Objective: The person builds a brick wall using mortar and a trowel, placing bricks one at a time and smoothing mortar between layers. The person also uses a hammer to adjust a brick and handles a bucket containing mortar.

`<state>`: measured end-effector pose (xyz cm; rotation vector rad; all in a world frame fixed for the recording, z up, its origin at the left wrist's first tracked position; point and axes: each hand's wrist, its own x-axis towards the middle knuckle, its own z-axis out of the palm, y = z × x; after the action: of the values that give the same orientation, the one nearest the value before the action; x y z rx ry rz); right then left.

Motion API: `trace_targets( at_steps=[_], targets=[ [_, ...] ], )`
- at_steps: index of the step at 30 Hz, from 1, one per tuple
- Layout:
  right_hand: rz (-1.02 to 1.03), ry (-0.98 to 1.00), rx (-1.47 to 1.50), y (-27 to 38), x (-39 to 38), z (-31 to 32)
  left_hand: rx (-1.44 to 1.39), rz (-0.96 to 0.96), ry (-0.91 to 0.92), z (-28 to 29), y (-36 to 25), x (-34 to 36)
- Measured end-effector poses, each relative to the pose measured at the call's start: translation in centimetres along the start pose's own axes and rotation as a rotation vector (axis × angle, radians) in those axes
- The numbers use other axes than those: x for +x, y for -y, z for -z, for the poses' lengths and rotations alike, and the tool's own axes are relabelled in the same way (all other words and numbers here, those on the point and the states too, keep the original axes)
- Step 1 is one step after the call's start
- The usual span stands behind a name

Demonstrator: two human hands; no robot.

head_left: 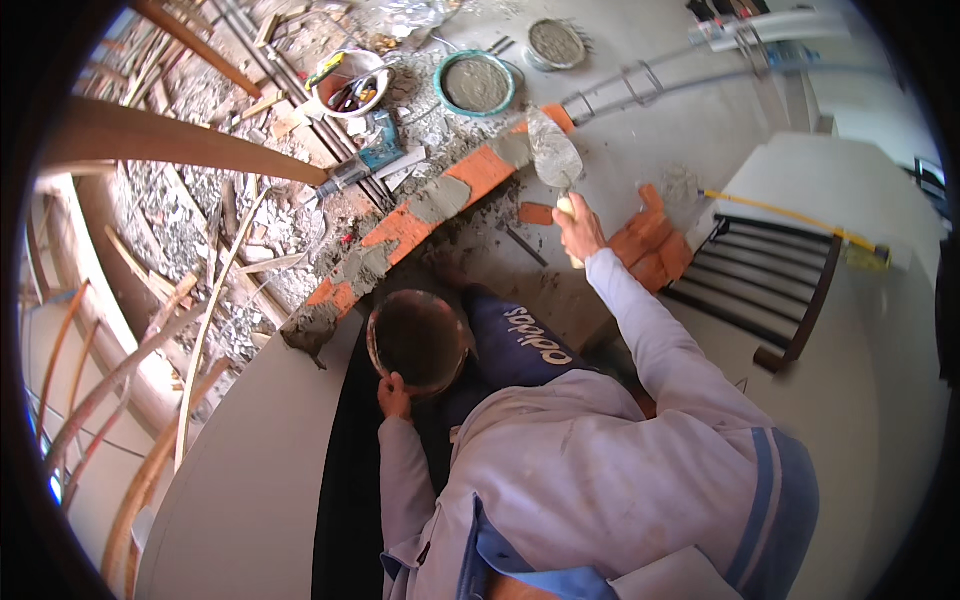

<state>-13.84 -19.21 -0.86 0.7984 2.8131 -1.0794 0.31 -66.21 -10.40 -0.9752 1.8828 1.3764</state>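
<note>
My left hand (pixel 394 396) grips the near rim of a round pan (pixel 418 345), whose inside looks dark brown. The pan sits by my legs, below the low row of orange bricks (pixel 484 172). Grey mortar (pixel 440 200) lies in patches along the row, and some droops over its near end. In my right hand (pixel 578 230) is the light handle of a trowel (pixel 554 152). Its blade points away from me, just right of the row's far part, smeared with grey. Whether it carries mortar I cannot tell.
Loose orange bricks (pixel 650 240) lie beside my right forearm, near a dark slatted rack (pixel 755 275) and a yellow level (pixel 800 222). Beyond the row are a mortar bucket (pixel 476 84), another bucket (pixel 556 45), a tool bucket (pixel 352 84) and a blue power tool (pixel 378 150). Rubble and wooden poles fill the left.
</note>
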Motion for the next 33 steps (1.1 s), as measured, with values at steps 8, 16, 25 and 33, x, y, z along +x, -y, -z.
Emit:
trace_targets(
  at_steps=[8, 16, 25, 33],
  targets=[
    [-0.332, 0.015, 0.390, -6.0, -2.1, -9.3, 0.007, 0.065, 0.167, -1.4, -1.9, 1.8],
    [-0.439, 0.463, 0.669, -1.7, -17.5, -2.0, 0.195, -0.126, 0.190, -3.5, -3.6, 2.8],
    [-0.447, 0.900, 0.442, -3.6, -20.1, -5.9, 0.243, -0.038, 0.361, -9.2, -10.9, -2.8],
    [-0.176, 0.514, -0.171, -6.4, -22.6, -4.2, 0.017, -0.027, 0.466, -10.7, -11.2, -5.8]
  ],
)
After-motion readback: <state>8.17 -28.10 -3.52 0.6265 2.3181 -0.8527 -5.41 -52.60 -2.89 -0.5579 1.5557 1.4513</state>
